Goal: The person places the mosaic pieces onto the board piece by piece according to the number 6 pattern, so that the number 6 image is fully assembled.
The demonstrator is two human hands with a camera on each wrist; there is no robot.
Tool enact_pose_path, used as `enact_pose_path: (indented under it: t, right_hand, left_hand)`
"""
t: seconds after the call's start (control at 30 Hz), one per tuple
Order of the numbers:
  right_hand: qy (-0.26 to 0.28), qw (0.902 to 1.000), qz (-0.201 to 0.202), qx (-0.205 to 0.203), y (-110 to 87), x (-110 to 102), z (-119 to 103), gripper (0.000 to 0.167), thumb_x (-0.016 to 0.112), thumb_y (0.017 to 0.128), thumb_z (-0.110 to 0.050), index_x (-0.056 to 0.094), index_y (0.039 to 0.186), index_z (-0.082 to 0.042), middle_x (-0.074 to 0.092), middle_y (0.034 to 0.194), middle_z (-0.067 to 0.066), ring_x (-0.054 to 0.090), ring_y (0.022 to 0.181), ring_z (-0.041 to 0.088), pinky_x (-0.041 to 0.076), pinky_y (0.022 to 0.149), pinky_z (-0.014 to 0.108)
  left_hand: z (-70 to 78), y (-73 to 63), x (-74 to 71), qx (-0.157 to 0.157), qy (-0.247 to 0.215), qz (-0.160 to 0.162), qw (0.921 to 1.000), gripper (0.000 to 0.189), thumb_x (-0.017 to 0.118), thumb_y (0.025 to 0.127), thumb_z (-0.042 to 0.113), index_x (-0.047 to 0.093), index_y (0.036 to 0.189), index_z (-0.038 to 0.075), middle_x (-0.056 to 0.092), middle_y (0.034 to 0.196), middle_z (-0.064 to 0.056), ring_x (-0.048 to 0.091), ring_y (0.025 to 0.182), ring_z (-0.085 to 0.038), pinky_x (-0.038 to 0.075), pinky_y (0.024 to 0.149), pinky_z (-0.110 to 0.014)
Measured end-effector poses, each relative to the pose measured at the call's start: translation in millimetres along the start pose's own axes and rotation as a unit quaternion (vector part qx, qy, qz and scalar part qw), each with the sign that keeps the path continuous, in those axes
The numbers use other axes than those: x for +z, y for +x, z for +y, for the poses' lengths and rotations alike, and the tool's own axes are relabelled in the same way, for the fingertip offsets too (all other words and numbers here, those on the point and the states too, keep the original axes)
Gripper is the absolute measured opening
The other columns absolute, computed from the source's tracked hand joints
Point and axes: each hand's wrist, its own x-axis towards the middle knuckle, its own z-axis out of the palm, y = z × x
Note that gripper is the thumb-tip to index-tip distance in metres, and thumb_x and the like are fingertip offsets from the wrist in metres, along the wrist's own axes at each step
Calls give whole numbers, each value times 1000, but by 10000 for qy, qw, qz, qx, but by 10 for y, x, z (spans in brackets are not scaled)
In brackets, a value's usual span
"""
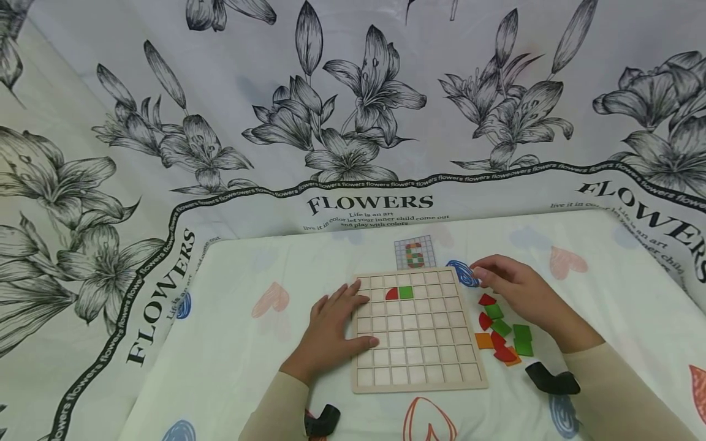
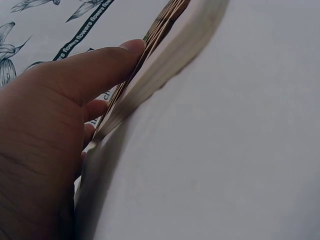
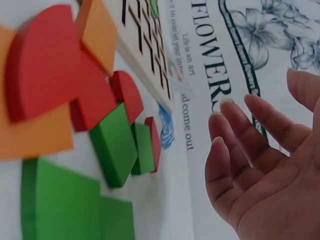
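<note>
A wooden grid board (image 1: 408, 355) lies on the table. Side by side in one of its upper rows are a red quarter-circle piece (image 1: 392, 294) and a green square piece (image 1: 405, 292). My left hand (image 1: 333, 331) rests on the board's left edge, fingers spread and thumb over the rim. Beyond the board's upper right corner hovers my right hand (image 1: 518, 288), its fingers loosely bent; the right wrist view shows nothing in it. Just below it are loose red quarter-circle pieces (image 1: 487, 299), green square pieces (image 3: 116, 145) and orange pieces (image 1: 484, 341), some overlapping.
A small pattern card (image 1: 401, 248) with a coloured figure on a grid lies behind the board. The white tablecloth (image 1: 237, 349) has printed hearts. A flower-printed curtain (image 1: 220, 92) stands behind and to the left. Each wrist carries a black strap mount (image 1: 551, 380).
</note>
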Motion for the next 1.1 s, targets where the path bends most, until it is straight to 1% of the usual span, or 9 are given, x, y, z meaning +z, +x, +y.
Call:
enact_pose_path:
  t: [0.17, 0.33, 0.57, 0.7, 0.83, 0.93, 1.1]
  right_hand:
    - [-277, 9993, 108, 241, -28, -31, 92, 44, 60, 114, -35, 65, 142, -2, 68, 135, 16, 62, 120, 35, 55, 96, 48]
    - [-494, 9976, 205, 446, -42, -60, 206, 47, 63, 112, -39, 66, 142, -3, 70, 128, 14, 62, 115, 34, 53, 92, 46]
    - [-633, 9945, 243, 802, -78, -46, 382, 49, 70, 109, -38, 64, 142, -3, 71, 124, 13, 63, 112, 33, 55, 89, 40]
    - [-645, 9943, 237, 810, -108, -49, 459, 44, 74, 107, -34, 67, 138, -4, 71, 117, 9, 62, 108, 30, 55, 85, 33]
    - [-749, 9944, 225, 707, -130, -40, 523, 40, 77, 104, -32, 70, 133, -4, 71, 113, 6, 63, 105, 28, 53, 83, 26]
    - [-940, 9935, 238, 592, -132, -5, 541, 37, 80, 102, -31, 73, 127, -4, 69, 112, 6, 62, 103, 27, 54, 84, 30]
    - [-1309, 9897, 329, 485, -128, 81, 517, 32, 83, 99, -34, 76, 115, -8, 65, 112, 9, 60, 104, 30, 54, 88, 46]
  left_hand:
    - [1, 5, -1, -4, 18, -18, 10000, 83, 78, 89, 68, 55, 158, 29, 25, 178, 13, 15, 163, -10, 4, 127, -48]
    - [-7, 16, 4, -18, 58, -31, 10000, 83, 78, 90, 68, 54, 159, 29, 24, 178, 14, 14, 163, -9, 4, 127, -48]
    - [-16, 11, 15, 1, 70, -30, 10000, 83, 78, 89, 69, 54, 159, 29, 24, 178, 15, 15, 163, -9, 4, 127, -48]
    - [-11, 10, 16, -8, 90, -30, 10000, 83, 78, 89, 69, 54, 158, 30, 23, 178, 15, 14, 163, -9, 4, 127, -47]
    - [-8, 11, 17, -10, 106, -38, 9999, 83, 78, 89, 69, 54, 158, 30, 23, 178, 15, 14, 162, -8, 4, 127, -46]
    - [-9, 11, 18, -11, 120, -44, 9999, 83, 78, 89, 70, 54, 158, 30, 23, 178, 16, 14, 162, -8, 4, 127, -46]
    - [-15, 9, 19, -7, 139, -38, 9999, 84, 77, 89, 70, 54, 159, 30, 23, 178, 16, 14, 162, -8, 4, 127, -47]
